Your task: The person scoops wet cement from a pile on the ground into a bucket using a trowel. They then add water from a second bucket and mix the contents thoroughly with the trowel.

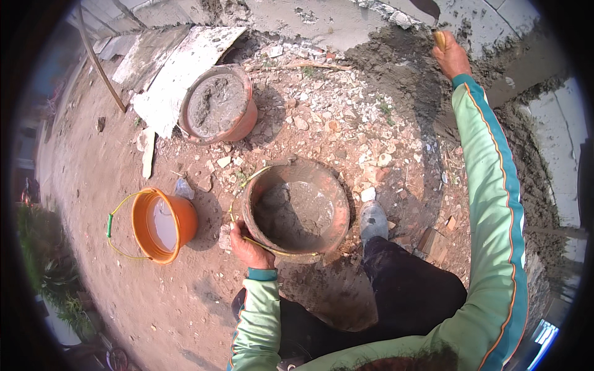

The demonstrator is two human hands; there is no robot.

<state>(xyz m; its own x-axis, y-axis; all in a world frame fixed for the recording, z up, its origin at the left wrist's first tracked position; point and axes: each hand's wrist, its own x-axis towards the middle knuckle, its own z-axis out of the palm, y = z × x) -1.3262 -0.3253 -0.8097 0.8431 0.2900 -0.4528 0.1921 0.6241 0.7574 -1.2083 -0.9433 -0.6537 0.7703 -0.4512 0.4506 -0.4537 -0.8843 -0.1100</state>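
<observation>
My right hand (452,56) is stretched out to the upper right, gripping the wooden handle of a trowel (438,41). Its blade lies at the picture's top edge, against the block wall (473,21), and is partly cut off. Just below is wet grey mortar (394,58) along the wall's foot. My left hand (253,250) grips the near left rim of a mortar-caked bucket (342,204), where its yellow wire handle (287,253) lies. Inside this bucket is some grey mortar (283,208); bare wall shows above it.
A second reddish bucket (246,123), nearly full of mortar, stands beyond, beside a white board (185,65). An orange bucket (188,222) holding cloudy water stands left. Rubble (325,111) covers the ground towards the wall. My boot (373,220) is right of the near bucket.
</observation>
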